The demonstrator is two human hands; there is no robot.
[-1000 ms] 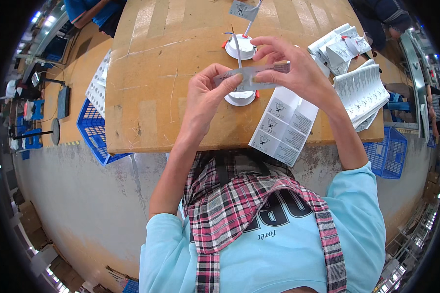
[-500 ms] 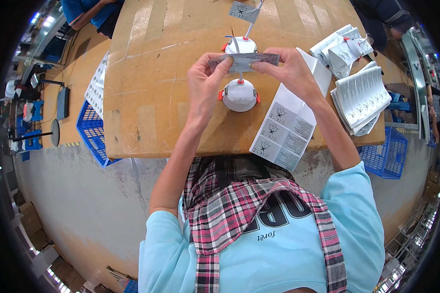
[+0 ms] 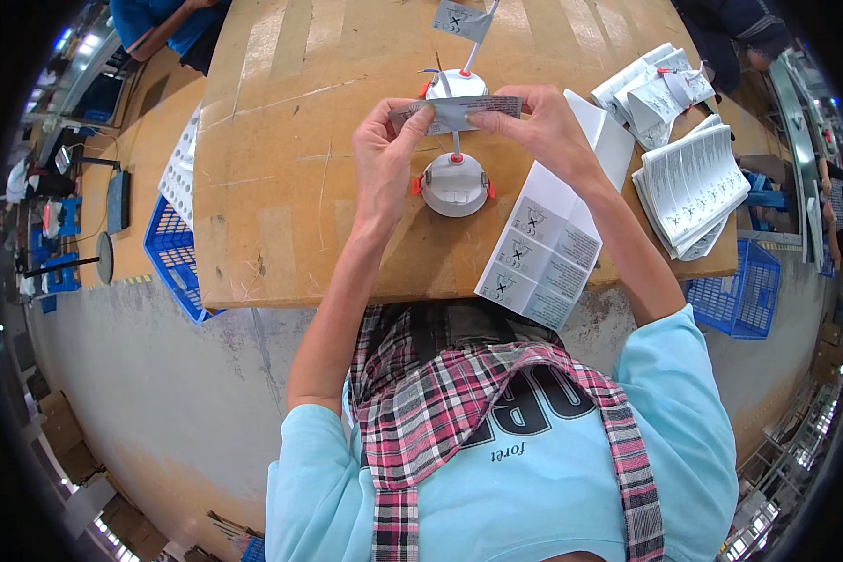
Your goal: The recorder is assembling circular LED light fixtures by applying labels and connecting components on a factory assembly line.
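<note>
Label (image 3: 451, 116) held by left hand (image 3: 384, 155) and right hand (image 3: 545, 126), fingers pinched either side of the cable (image 3: 456, 144), above the near white fitting (image 3: 453, 190) on the worktop (image 3: 300, 206). Uneven pull could crease or skew it; a tug could tip the fitting.

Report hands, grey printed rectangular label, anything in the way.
Left hand, right hand: both pinching grey label. Label: held across white cable of nearer round white lamp, attachment unclear. Close by: second round white lamp, partly hidden behind label.
</note>
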